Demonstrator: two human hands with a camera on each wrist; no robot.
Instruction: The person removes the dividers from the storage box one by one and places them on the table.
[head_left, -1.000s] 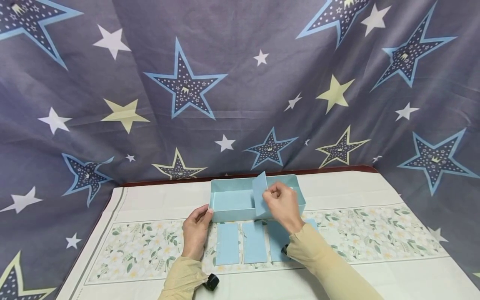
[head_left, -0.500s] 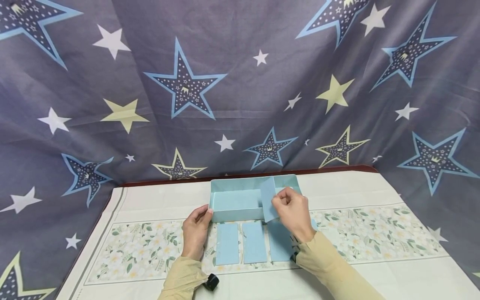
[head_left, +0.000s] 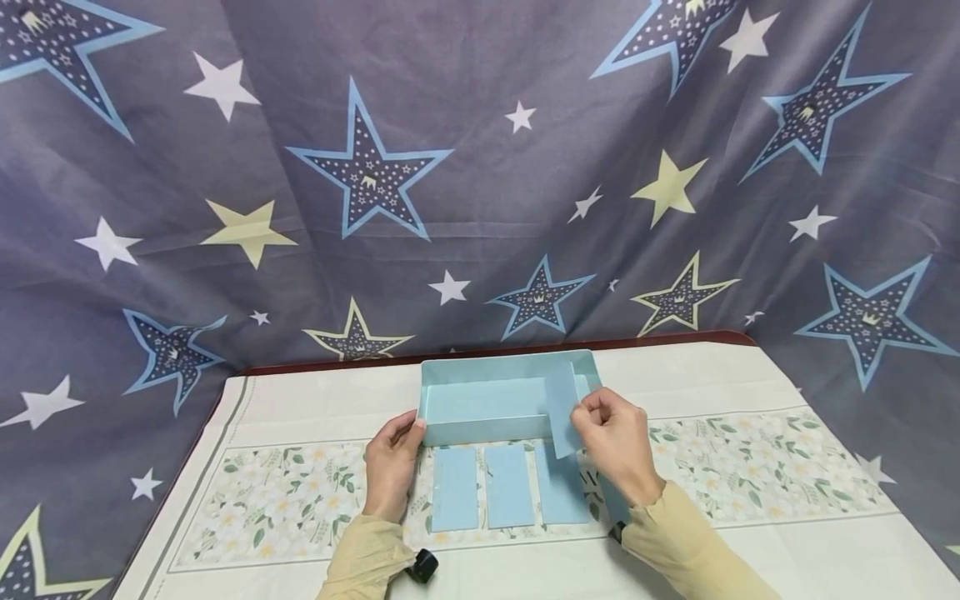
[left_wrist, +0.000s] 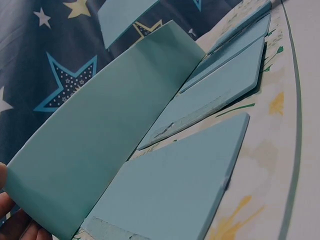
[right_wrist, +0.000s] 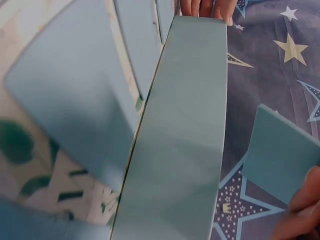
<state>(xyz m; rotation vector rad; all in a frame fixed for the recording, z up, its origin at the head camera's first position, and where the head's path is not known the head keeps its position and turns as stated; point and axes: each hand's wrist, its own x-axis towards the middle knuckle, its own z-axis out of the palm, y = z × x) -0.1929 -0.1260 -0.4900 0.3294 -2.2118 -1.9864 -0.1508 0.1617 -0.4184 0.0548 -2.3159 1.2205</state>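
Observation:
A long, shallow light-blue box (head_left: 480,431) sits open-topped at the back of the table. My left hand (head_left: 392,462) grips its front left corner, thumb at the rim and fingers round the side. In my right hand (head_left: 618,437) a thin light-blue rectangular panel (head_left: 561,408) is pinched by its right edge. It stands tilted over the box's right end, overlapping the front wall in the head view. The right wrist view shows this panel (right_wrist: 277,155) beyond the box's front wall (right_wrist: 175,125). Several similar flat panels (head_left: 455,489) lie in a row before the box.
The rightmost flat panel (head_left: 613,500) is partly hidden under the right wrist. A white tablecloth (head_left: 330,400) with a floral band (head_left: 300,492) covers the table. Directly behind the table hangs a grey star-patterned curtain (head_left: 480,200).
My right hand has moved rightward and slightly toward me with the panel, from the box's middle to its right end. My left hand and the box stay where they were.

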